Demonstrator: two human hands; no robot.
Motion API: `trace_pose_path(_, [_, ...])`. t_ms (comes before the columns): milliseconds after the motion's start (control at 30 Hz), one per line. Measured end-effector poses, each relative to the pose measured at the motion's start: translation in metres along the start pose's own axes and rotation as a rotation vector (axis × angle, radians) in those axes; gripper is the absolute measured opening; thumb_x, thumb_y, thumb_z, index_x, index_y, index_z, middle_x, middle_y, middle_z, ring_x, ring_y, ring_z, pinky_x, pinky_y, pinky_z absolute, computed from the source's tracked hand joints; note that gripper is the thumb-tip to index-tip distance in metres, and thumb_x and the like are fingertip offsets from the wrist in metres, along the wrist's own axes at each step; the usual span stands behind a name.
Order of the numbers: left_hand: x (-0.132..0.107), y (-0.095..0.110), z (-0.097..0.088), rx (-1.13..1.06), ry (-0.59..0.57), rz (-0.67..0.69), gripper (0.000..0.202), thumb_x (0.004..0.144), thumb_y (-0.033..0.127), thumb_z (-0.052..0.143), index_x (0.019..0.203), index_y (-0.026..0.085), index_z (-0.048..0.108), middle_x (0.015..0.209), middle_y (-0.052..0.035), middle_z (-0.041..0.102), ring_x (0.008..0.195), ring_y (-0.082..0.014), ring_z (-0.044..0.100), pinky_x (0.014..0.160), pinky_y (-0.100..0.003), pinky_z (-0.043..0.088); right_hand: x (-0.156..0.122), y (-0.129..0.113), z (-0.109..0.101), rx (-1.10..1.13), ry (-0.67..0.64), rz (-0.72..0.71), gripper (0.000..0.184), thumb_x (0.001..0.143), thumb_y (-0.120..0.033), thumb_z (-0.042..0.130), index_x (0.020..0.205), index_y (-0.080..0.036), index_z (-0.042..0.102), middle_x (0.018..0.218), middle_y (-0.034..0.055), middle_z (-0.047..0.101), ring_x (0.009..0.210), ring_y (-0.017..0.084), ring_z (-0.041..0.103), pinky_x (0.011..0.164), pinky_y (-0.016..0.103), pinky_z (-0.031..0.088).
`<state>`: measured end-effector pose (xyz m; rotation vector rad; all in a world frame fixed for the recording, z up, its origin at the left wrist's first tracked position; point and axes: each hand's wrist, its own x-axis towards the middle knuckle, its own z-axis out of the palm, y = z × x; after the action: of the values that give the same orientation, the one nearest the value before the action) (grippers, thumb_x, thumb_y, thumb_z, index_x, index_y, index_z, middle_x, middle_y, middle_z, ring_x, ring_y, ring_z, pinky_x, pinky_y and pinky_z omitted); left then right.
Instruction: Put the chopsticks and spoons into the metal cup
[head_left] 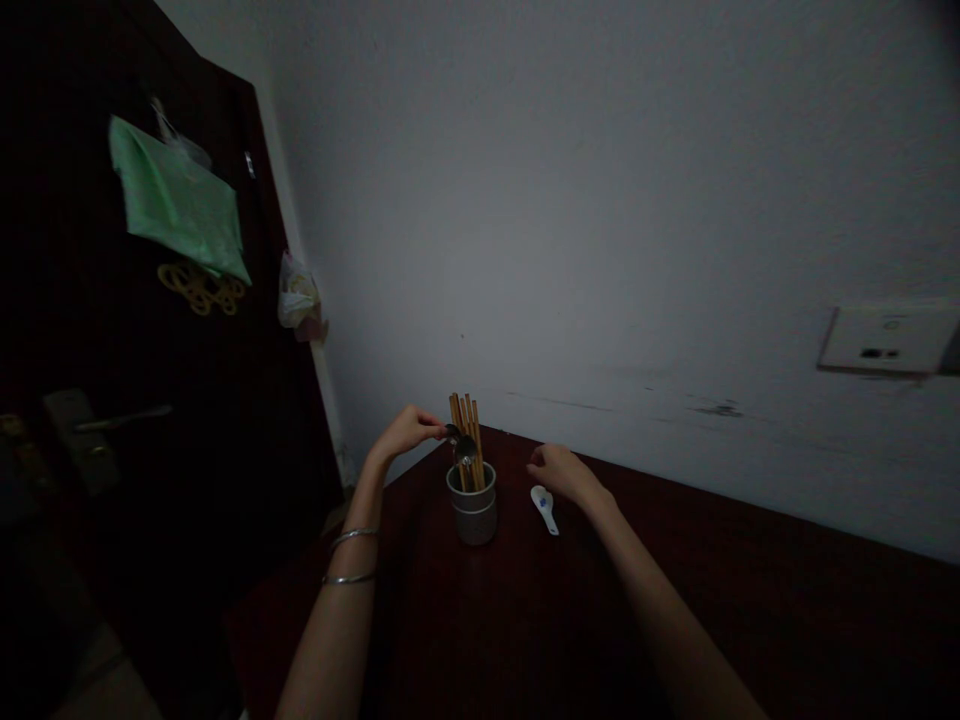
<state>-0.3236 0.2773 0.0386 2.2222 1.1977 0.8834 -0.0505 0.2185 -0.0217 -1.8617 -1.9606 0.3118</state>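
Note:
At the left rim of a grey metal utensil holder [475,522], my left hand [409,432] pinches a dark metal spoon [452,431] by its upper end. Beside that spoon, a second metal spoon [466,449] stands with its bowl up. Several wooden chopsticks [476,425] lean upright in the same holder. My right hand [561,472] hovers to the right, fingers loosely bent and slightly apart, with nothing visible in them. Just below it, a white soup spoon [545,510] with a blue mark lies on the dark red table [480,630].
A pale wall [585,220] rises behind the table and carries a socket plate [889,340] at right. To the left is a dark door [187,420] with a handle [124,420] and a green cloth [180,200]. A plastic bag [298,292] hangs beside it.

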Motion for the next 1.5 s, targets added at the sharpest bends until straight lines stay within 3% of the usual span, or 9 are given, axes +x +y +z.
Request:
trace_pose_path(333, [-0.006,0.021,-0.003,0.007,0.119,0.076,0.023,0.069,0.032,0.056,0.067,0.012,0.068,0.061,-0.0033,0.065,0.060,-0.0127,0.056,0.060,-0.023,0.041,-0.003,-0.003,-0.006,-0.008,0.024,-0.040,0.024,0.076,-0.031,0.053,0.089,-0.016,0.065,0.094,0.0107,0.066,0.085,0.018,0.061,0.068,0.024,0.040])
trace_pose_path(600, [-0.009,0.032,-0.005,0.003,0.303,0.136,0.026,0.071,0.034,0.055,0.072,0.012,0.068,0.065,-0.0053,0.067,0.062,-0.0138,0.058,0.059,-0.023,0.043,-0.011,-0.013,-0.017,-0.019,0.055,-0.086,0.023,0.077,-0.028,0.050,0.087,-0.015,0.066,0.091,0.0113,0.067,0.085,0.019,0.061,0.068,0.024,0.040])
trace_pose_path(767, [-0.011,0.037,-0.009,-0.030,0.485,0.167,0.027,0.071,0.035,0.056,0.077,0.012,0.070,0.071,-0.0073,0.069,0.065,-0.0160,0.061,0.058,-0.025,0.046,-0.016,-0.021,-0.025,0.019,0.085,-0.085,0.023,0.078,-0.029,0.051,0.090,-0.015,0.066,0.093,0.0115,0.066,0.088,0.020,0.060,0.073,0.025,0.041])
trace_pose_path(1000, [-0.020,0.055,-0.017,-0.025,0.814,0.254,0.024,0.071,0.034,0.059,0.080,0.015,0.070,0.079,-0.0070,0.070,0.070,-0.0162,0.063,0.060,-0.024,0.050,-0.028,-0.039,-0.039,0.033,0.200,-0.175,0.035,0.080,-0.031,0.049,0.110,-0.016,0.057,0.092,0.0112,0.065,0.083,0.020,0.060,0.071,0.028,0.042])
trace_pose_path(1167, [-0.028,0.075,-0.018,-0.124,1.023,0.326,0.022,0.070,0.031,0.060,0.081,0.015,0.069,0.078,-0.0055,0.069,0.065,-0.0138,0.063,0.059,-0.024,0.052,-0.039,-0.061,-0.046,0.364,0.232,-0.355,0.038,0.080,-0.036,0.051,0.112,-0.016,0.055,0.093,0.0098,0.065,0.081,0.017,0.060,0.074,0.030,0.045])
trace_pose_path(1333, [-0.031,0.099,-0.006,-0.263,1.017,0.376,0.021,0.072,0.030,0.059,0.081,0.014,0.069,0.070,-0.0037,0.068,0.062,-0.0123,0.062,0.056,-0.023,0.052,-0.048,-0.082,-0.046,0.709,0.076,-0.527,0.039,0.079,-0.035,0.055,0.113,-0.016,0.053,0.098,0.0084,0.064,0.083,0.014,0.060,0.075,0.028,0.047])
trace_pose_path(1500, [-0.029,0.111,0.010,-0.349,0.908,0.365,0.020,0.072,0.031,0.059,0.080,0.015,0.068,0.067,-0.0037,0.067,0.057,-0.0113,0.061,0.054,-0.023,0.052,-0.051,-0.084,-0.045,0.713,-0.014,-0.605,0.024,0.082,-0.028,0.049,0.097,-0.014,0.062,0.081,0.0048,0.065,0.071,0.011,0.060,0.067,0.024,0.047])
